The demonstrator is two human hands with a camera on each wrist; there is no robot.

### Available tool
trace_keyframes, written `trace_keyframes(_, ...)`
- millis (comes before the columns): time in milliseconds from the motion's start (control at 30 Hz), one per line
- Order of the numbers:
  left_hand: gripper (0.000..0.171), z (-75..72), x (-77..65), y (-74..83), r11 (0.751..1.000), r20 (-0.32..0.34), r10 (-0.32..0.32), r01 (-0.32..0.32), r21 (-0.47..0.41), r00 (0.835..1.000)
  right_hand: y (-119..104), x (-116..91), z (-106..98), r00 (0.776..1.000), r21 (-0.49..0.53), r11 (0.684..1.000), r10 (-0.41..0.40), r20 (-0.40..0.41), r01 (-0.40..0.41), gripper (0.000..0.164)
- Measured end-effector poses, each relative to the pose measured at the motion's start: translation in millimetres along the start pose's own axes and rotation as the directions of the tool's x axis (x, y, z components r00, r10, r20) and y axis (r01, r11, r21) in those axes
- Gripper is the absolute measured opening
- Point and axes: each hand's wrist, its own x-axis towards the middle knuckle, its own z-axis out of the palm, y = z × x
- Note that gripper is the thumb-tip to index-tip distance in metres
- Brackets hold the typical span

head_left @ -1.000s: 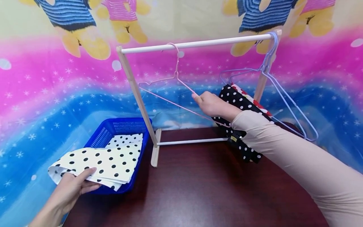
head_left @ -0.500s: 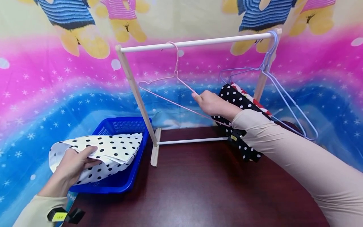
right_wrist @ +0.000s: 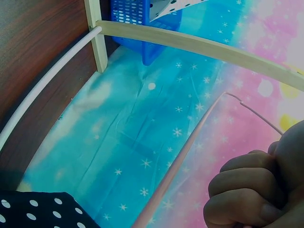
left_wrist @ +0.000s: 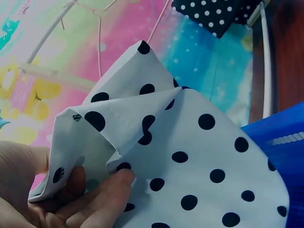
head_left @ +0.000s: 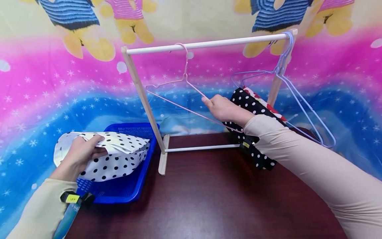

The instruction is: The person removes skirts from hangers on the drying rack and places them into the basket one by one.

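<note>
A white cloth with black dots (head_left: 113,166) is gripped by my left hand (head_left: 83,151) above the basket, its fold pinched between thumb and fingers. In the left wrist view the cloth (left_wrist: 204,152) fills much of the picture and the fingers curl under its edge. My right hand (head_left: 222,108) holds the right shoulder of a pink wire hanger (head_left: 185,108), whose hook sits over the rack's top bar. Curled fingers of that hand (right_wrist: 247,190) show in the right wrist view, near the bare hanger wire (right_wrist: 175,168).
The rack has a white top bar (head_left: 221,43) and wooden posts. Purple hangers (head_left: 298,96) hang at its right end, with black dotted cloth (head_left: 243,101) and red-and-white cloth (head_left: 265,104). A blue basket (head_left: 134,196) stands left on the dark table (head_left: 209,199).
My left hand has risen with the white dotted cloth, lifting its near part off the basket and folding it over. My right hand has stayed on the pink hanger.
</note>
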Motion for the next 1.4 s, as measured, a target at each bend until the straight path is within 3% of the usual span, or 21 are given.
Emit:
trace_keyframes(100,0.022,-1.8,11.7,7.3,1.000,0.018,-0.011,0.011,-0.029,1.000,-1,1,0,1.000,-0.002,1.000,-0.002,-0.002,0.002,0.056)
trace_keyframes(167,0.019,-2.2,19.5,11.9,1.000,0.023,-0.030,0.030,0.005,0.999,0,1,0,1.000,-0.006,1.000,0.000,-0.002,0.000,0.056)
trace_keyframes(400,0.028,1.8,51.2,20.7,0.978,-0.003,-0.090,0.089,0.187,0.996,-1,2,1,1.000,-0.005,1.000,0.000,0.001,0.000,0.055)
trace_keyframes(633,0.061,12.2,85.0,14.5,0.931,-0.002,-0.172,0.163,0.327,0.985,-1,3,3,1.000,-0.007,1.000,0.002,-0.002,-0.002,0.056)
trace_keyframes(800,0.056,23.6,106.8,6.6,0.912,0.020,-0.214,0.192,0.363,0.977,-1,4,4,1.000,0.000,1.000,-0.001,-0.008,0.001,0.055)
trace_keyframes(1000,0.055,42.6,130.8,-7.0,0.878,-0.049,-0.264,0.261,0.402,0.963,0,4,5,1.000,0.008,1.000,-0.018,-0.010,0.018,0.055)
trace_keyframes(1067,0.059,48.0,136.6,-11.3,0.879,-0.068,-0.273,0.277,0.388,0.960,-1,4,6,1.000,0.008,1.000,-0.021,-0.008,0.021,0.055)
trace_keyframes(1167,0.068,52.6,141.3,-14.0,0.900,-0.088,-0.267,0.281,0.332,0.960,-2,5,7,1.000,0.001,1.000,-0.021,-0.010,0.021,0.055)
trace_keyframes(1300,0.085,52.7,133.2,-9.0,0.943,-0.050,-0.239,0.244,0.226,0.970,-3,5,6,1.000,-0.004,1.000,-0.017,-0.009,0.017,0.056)
trace_keyframes(1400,0.094,51.0,120.6,-5.1,0.951,-0.055,-0.176,0.184,0.250,0.983,-3,5,6,1.000,0.002,1.000,-0.016,-0.008,0.016,0.055)
